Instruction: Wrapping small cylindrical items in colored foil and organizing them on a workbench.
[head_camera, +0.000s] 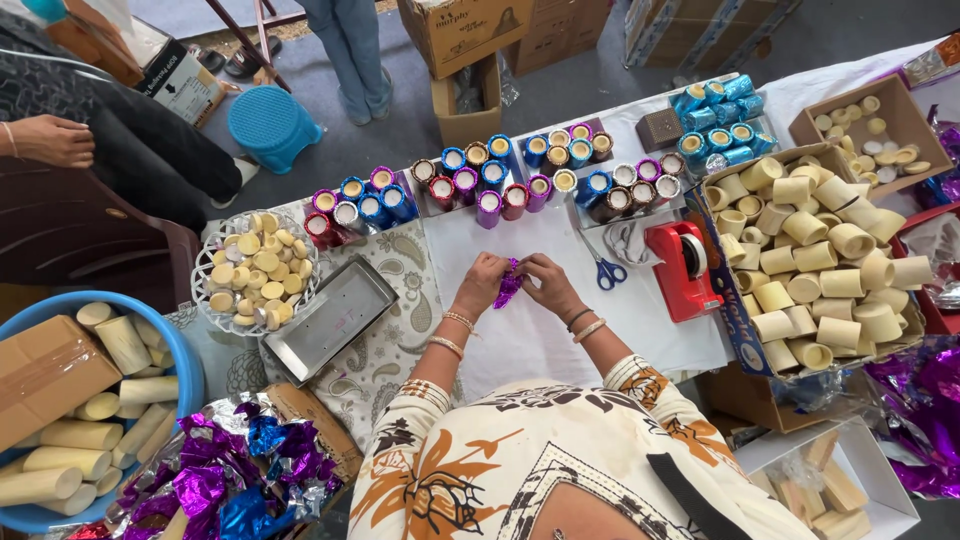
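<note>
Two hands at centre of white surface (520, 340), both closed on one small purple foil-wrapped piece (509, 283). Long axis of piece roughly vertical in frame, upper end toward the rows of tubes, lower end tilted slightly left toward the wearer. Shape under the foil not resolvable.

Left hand (483, 280): fingers curled, pinching left side of piece. Right hand (545, 282): fingers curled, pinching right side and top. Fingertips nearly meeting over the foil. Bangles on both wrists.

Surroundings:
- Blue-handled scissors (604, 270) just right of right hand, flat on surface.
- Red tape dispenser (682, 268) beyond scissors, beside cardboard box of cream tubes (815, 260).
- Rows of foil-wrapped tubes (500, 180), purple, blue and red, lined along far edge of surface; cluster of blue ones (718, 115) further right.
- Empty steel tray (330, 318) left of left hand, set diagonally on patterned cloth.
- Plastic basket of cream discs (255, 272) beyond tray.
- Blue tub (185, 370) with cream tubes and a cardboard box at near left; crumpled purple and blue foil (235, 470) beside it.
- Second person's hand (50, 140) at far left, well apart.

Nothing between the hands and the piece; view unobstructed.
</note>
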